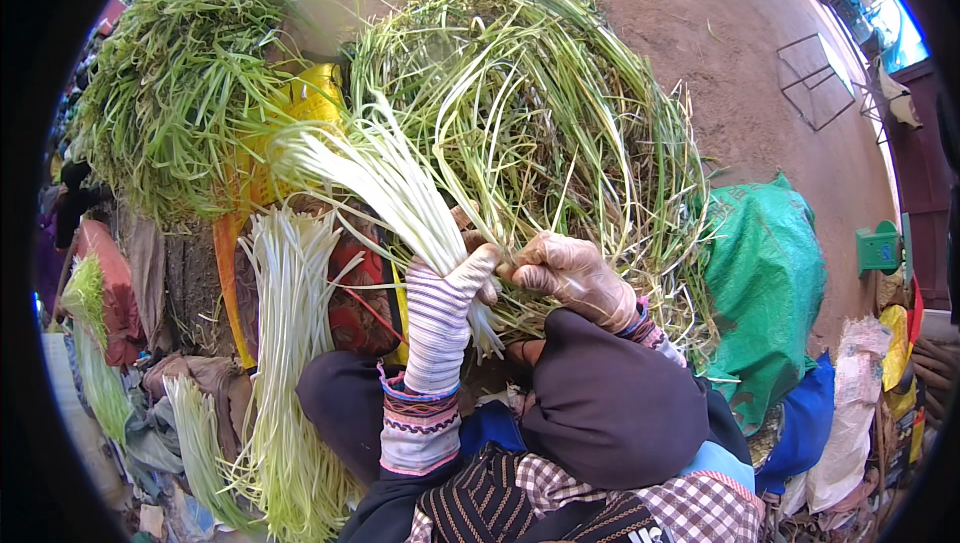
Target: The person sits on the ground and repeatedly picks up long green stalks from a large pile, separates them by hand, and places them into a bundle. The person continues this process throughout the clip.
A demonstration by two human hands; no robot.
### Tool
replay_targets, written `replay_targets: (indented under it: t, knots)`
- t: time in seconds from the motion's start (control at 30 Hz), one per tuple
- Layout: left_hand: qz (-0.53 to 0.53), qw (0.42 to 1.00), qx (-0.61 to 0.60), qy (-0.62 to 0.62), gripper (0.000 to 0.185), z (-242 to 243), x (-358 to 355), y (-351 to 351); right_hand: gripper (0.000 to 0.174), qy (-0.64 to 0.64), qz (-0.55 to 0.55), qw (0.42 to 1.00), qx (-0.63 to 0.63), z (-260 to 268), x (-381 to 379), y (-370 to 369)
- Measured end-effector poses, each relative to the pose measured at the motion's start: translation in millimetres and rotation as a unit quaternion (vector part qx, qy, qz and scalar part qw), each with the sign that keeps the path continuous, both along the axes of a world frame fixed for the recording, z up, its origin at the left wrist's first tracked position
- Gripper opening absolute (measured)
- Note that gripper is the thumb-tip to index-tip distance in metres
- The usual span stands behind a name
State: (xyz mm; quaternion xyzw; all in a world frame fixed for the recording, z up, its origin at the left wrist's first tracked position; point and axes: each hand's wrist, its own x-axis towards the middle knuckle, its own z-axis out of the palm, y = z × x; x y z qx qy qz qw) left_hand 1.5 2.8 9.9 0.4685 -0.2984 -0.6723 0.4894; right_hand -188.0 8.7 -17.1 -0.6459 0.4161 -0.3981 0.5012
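Observation:
My left hand (pixel 454 280), in a striped knit glove, is closed around a bundle of long white stalks (pixel 397 198) that look like blanched garlic chives. The stalks fan up and left from the fist, and their short ends stick out below it. Beside it, my right hand (pixel 574 273) wears a thin, stained glove. Its curled fingers pinch a few stalks close to the left fingertips; the exact grip is partly hidden. Just beyond both hands rises a large heap of tangled green and yellowed leaves (pixel 540 100). Left of my knee lies a thick row of pale stalks (pixel 292 318).
A second leafy green heap (pixel 172 92) stands at upper left by a yellow woven sack (pixel 315 92). Smaller stalk bundles (pixel 199 438) lie at lower left. On the right are a green woven sack (pixel 757 280), blue cloth (pixel 802 430) and a metal frame (pixel 817 81) on the earthen floor.

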Motion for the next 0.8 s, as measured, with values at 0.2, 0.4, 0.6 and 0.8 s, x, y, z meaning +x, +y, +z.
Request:
replay_targets:
  t: [0.2,0.4,0.6,0.8]
  knots:
    - [0.033,0.999,-0.004,-0.031,0.047,-2.4,-5.1,2.9,0.027,0.147,-0.042,0.98,-0.128,26.7,-9.5,-7.8]
    - [0.021,0.997,-0.024,-0.071,0.03,6.3,-18.4,7.0,0.024,0.079,-0.146,0.973,-0.158,43.6,6.5,-25.5]
    - [0.059,0.996,-0.012,-0.061,0.04,5.9,-19.2,10.1,0.017,-0.056,-0.103,0.993,0.034,20.2,29.4,-26.5]
    - [0.087,0.996,-0.011,0.008,0.052,2.1,-9.5,7.6,0.03,-0.281,-0.007,0.949,0.14,19.6,10.8,-7.4]
